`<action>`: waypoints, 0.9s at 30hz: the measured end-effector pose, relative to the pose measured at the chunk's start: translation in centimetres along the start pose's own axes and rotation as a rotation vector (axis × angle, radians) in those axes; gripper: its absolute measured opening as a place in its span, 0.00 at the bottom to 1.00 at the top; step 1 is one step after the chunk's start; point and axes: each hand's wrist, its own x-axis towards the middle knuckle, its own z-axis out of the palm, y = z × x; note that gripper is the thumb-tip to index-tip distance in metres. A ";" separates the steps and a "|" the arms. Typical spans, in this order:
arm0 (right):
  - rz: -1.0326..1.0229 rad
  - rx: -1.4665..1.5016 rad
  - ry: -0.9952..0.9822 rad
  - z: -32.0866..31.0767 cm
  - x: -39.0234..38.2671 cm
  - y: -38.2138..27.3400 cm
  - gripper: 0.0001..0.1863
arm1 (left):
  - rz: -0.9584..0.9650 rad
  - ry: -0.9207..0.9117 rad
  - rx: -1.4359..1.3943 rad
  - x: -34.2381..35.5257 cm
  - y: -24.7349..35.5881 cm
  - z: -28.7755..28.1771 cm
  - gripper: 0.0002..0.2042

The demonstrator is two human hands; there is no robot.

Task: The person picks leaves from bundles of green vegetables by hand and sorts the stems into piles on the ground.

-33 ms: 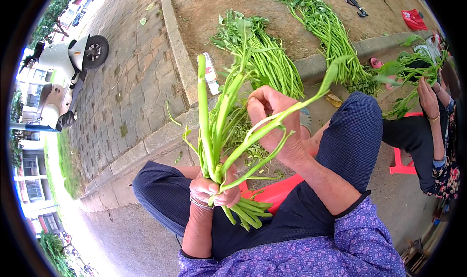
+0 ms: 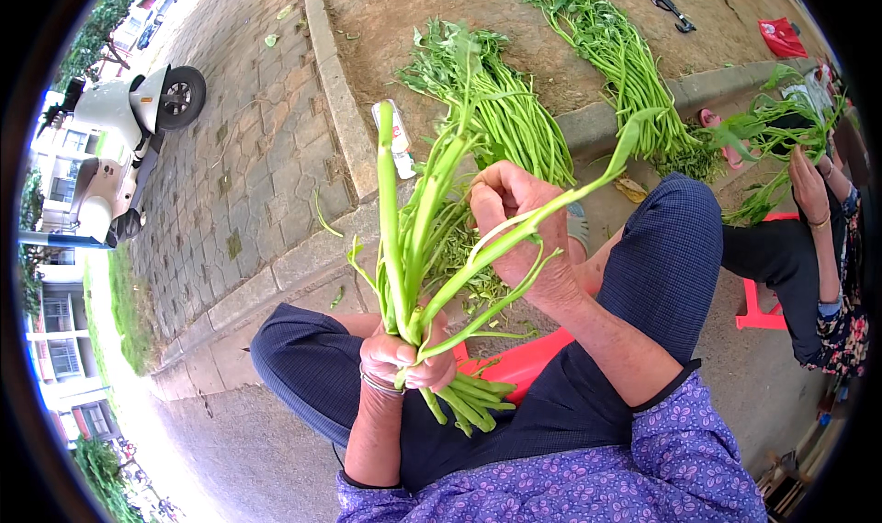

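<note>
A: What's over at nine o'clock?

B: A white scooter [image 2: 124, 146] parked on grey paving, partly cut off by the dark rim of the view.

A: And the person's own hands?

B: The left hand [image 2: 404, 358], near six o'clock, has its fingers wrapped tightly around a bunch of green stalks [image 2: 418, 247]. The stalks stand upright, and their cut ends poke out below the fist. The right hand [image 2: 519, 233], at centre, has its fingers curled around one long stem [image 2: 551, 212] that bends off toward two o'clock. The fingertips are tucked inward, so the exact pinch is hard to make out.

A: Beyond them?

B: Two piles of the same greens [image 2: 514, 109] lie on bare earth at twelve and one o'clock. A red stool [image 2: 524, 358] shows between the knees, mostly hidden.

A: Far right?

B: Another person's hand [image 2: 808, 187] at three o'clock holds greens; that person's body is cut by the rim.
</note>
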 end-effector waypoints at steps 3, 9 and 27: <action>-0.318 -0.185 0.102 0.2 0.4 0.9 0.06 | -0.022 0.013 0.035 0.3 0.1 0.4 0.13; 0.079 -0.192 0.194 -1.7 2.6 1.8 0.08 | 0.048 0.020 0.061 -0.2 0.1 0.7 0.11; 0.159 0.167 -0.455 -0.4 -1.6 1.6 0.08 | 0.228 -0.114 0.035 0.1 1.7 0.3 0.11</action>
